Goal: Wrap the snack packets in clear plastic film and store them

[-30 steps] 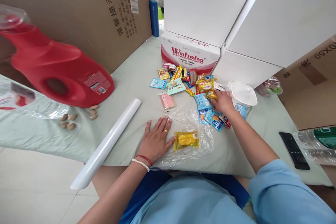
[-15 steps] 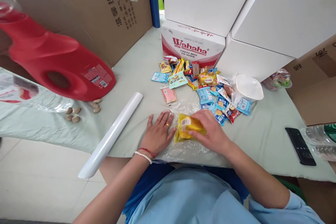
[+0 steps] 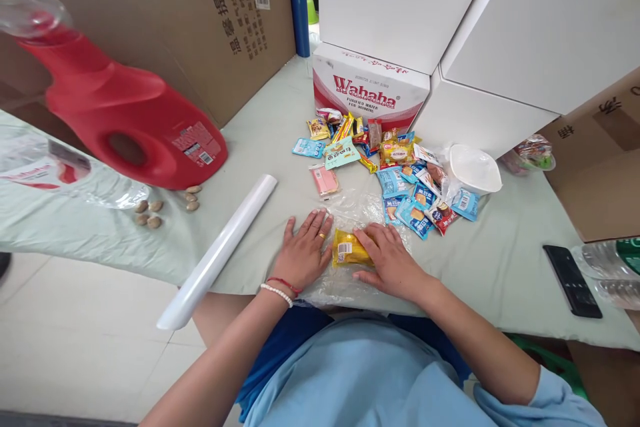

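My left hand lies flat with fingers spread on the left side of a thin sheet of clear plastic. A yellow snack packet with a white barcode label lies on that sheet, between my hands. My right hand rests over the packet's right end, its fingers stretched out and its thumb apart at the near side. Part of the packet is hidden under those fingers. Just beyond the sheet sits a pink packet. Left of my left hand, a long white tube sticks out past the table's front edge.
Several small snack packets are heaped before the Wahaha box, beside a white bowl. A red jug and several brown nuts are at left. A black phone lies by the right edge.
The yellow packet has been lowered flat onto the plastic sheet. My right hand has loosened from its grip and now lies over the packet. My left hand stays flat; the view shifts slightly.
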{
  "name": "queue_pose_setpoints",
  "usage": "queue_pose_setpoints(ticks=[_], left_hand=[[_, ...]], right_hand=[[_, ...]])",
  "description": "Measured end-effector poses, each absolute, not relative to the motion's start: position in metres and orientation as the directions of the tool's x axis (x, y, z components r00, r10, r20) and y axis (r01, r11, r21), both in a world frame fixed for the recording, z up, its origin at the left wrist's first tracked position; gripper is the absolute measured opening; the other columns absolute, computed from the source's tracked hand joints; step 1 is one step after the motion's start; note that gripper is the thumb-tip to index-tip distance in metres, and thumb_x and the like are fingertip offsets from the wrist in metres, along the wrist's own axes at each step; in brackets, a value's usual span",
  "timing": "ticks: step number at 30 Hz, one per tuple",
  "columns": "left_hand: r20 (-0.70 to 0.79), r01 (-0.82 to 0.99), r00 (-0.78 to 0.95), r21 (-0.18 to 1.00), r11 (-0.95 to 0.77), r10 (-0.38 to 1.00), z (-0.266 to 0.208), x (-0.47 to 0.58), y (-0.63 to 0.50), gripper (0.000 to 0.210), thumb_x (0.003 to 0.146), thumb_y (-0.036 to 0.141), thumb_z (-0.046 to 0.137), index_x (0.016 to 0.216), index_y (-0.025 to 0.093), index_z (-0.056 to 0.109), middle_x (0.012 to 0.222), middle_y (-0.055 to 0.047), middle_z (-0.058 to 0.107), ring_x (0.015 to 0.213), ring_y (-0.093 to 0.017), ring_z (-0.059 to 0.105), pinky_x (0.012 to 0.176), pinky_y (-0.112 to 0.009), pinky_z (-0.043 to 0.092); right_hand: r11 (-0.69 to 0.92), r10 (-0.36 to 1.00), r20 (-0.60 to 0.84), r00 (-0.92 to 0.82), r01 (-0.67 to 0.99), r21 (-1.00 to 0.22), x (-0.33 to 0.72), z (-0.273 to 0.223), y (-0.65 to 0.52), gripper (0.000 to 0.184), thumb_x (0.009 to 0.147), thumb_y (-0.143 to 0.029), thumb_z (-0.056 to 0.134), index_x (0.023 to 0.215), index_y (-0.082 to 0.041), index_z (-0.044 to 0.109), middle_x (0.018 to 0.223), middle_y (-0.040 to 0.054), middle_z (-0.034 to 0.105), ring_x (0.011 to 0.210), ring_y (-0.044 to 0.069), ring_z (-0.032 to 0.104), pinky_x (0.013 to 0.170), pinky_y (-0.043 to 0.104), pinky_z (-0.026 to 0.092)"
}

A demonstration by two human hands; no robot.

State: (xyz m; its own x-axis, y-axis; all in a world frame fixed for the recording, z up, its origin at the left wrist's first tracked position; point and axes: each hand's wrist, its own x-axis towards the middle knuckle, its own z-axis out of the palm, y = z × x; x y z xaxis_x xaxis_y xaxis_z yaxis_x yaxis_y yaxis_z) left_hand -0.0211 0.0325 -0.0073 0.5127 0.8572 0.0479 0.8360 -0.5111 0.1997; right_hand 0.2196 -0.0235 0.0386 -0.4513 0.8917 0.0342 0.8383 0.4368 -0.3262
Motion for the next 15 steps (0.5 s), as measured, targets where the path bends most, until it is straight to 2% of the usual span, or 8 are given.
queue_pose_setpoints(ticks=[3,7,11,15], left_hand=[[0.071,0.833,0.508,0.215,-0.511,0.858,-0.009,-0.023,0.032,0.060,0.104,0.036,0.040,0.162,0.022,0.040,0.171,-0.011,0.037,0.158,-0.030,0.036,0.131,-0.062,0.016],[0.084,0.839,0.489,0.228,-0.495,0.868,-0.008,-0.024,0.033,0.058,0.106,0.036,0.035,0.161,0.021,0.042,0.170,-0.012,0.038,0.156,-0.029,0.038,0.130,-0.060,0.021],[0.073,0.840,0.491,0.221,-0.495,0.868,-0.008,-0.023,0.033,0.056,0.108,0.039,0.033,0.160,0.023,0.044,0.170,-0.011,0.039,0.157,-0.029,0.037,0.129,-0.061,0.022],[0.068,0.846,0.488,0.209,-0.491,0.870,-0.008,-0.023,0.033,0.055,0.109,0.040,0.032,0.159,0.023,0.045,0.170,-0.010,0.038,0.157,-0.028,0.038,0.130,-0.060,0.021]], right_hand=[[0.449,0.883,0.048,-0.466,0.811,-0.375,0.221,0.036,-0.025,0.078,0.100,-0.057,0.060,0.166,-0.025,0.032,0.156,0.0192,0.050,0.151,0.038,0.037,0.125,0.069,0.026],[0.468,0.873,0.070,-0.483,0.787,-0.402,0.226,0.039,-0.023,0.052,0.106,-0.039,0.053,0.157,-0.028,0.049,0.145,0.0148,0.060,0.150,0.035,0.039,0.125,0.068,0.027],[0.472,0.872,0.083,-0.483,0.781,-0.408,0.228,0.039,-0.022,0.045,0.106,-0.034,0.053,0.150,-0.027,0.056,0.137,0.0138,0.065,0.149,0.034,0.041,0.125,0.069,0.025],[0.439,0.886,0.083,-0.456,0.767,-0.469,0.231,0.035,-0.022,0.045,0.107,-0.035,0.051,0.150,-0.024,0.055,0.139,0.0156,0.062,0.138,0.033,0.051,0.119,0.063,0.038]])
